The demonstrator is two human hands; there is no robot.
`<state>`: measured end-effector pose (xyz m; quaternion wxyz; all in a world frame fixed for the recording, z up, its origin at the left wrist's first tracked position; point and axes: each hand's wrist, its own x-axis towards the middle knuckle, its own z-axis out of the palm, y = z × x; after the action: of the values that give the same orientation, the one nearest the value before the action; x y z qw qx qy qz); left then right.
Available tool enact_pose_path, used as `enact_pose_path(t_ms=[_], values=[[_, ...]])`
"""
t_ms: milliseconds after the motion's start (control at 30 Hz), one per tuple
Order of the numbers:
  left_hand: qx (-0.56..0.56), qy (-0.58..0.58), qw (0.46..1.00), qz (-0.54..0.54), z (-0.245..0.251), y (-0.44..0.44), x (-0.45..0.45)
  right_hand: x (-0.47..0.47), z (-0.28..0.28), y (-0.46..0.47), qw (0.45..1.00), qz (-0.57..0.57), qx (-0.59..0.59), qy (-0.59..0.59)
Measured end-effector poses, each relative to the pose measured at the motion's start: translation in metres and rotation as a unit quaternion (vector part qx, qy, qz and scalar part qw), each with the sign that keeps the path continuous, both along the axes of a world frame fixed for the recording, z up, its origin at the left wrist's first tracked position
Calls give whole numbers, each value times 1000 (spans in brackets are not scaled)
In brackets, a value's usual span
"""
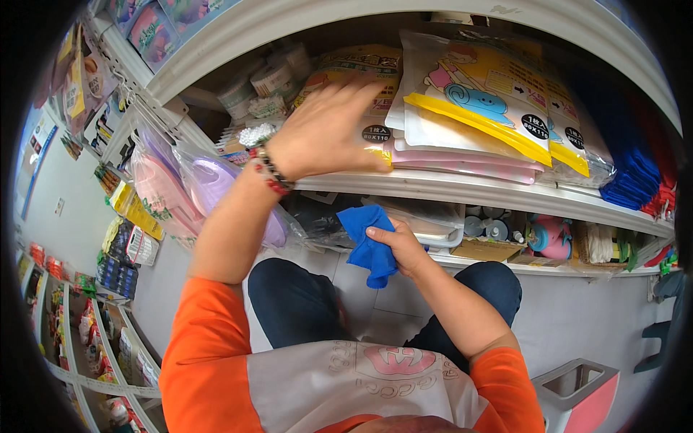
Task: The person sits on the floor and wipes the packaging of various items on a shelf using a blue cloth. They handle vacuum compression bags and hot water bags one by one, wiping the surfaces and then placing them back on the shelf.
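My left hand (330, 127) is spread out, palm down, over the left part of a metal shelf, in front of a plastic storage-bag package (387, 73). Whether it touches the package I cannot tell. Bracelets circle its wrist. Lower down, in front of the shelf edge, my right hand (400, 246) grips a crumpled blue cloth (373, 270). Yellow and white storage-bag packages (476, 103) lie stacked at the middle of the shelf. Folded blue cloths (631, 176) are at its right end, beside red ones.
The white shelf edge (449, 189) runs across above my knees. Rolls (270, 78) stand at the back left. Bagged pink and purple plastic goods (162, 184) hang at the left. The lower shelf holds a tray, bottles and a basket (598, 243). A pink and grey stool-like object (584, 395) stands at lower right.
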<state>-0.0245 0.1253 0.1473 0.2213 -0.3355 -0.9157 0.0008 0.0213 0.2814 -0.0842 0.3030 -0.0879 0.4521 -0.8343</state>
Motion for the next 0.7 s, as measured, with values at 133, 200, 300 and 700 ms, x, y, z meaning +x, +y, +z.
enact_pose_path(t_ms=[133, 200, 300, 700], values=[[-95, -30, 994, 33, -12, -45, 6, 6, -4, -6, 1000, 18, 18, -6], [-47, -75, 995, 38, -14, -56, 5, 7, -8, -9, 1000, 18, 22, -7], [-12, -15, 1000, 14, -8, -65, 12, 6, -13, -13, 999, 1, 52, 17], [363, 446, 808, -125, -4, -183, 135, 8, -16, -10, 997, 33, -68, -7]])
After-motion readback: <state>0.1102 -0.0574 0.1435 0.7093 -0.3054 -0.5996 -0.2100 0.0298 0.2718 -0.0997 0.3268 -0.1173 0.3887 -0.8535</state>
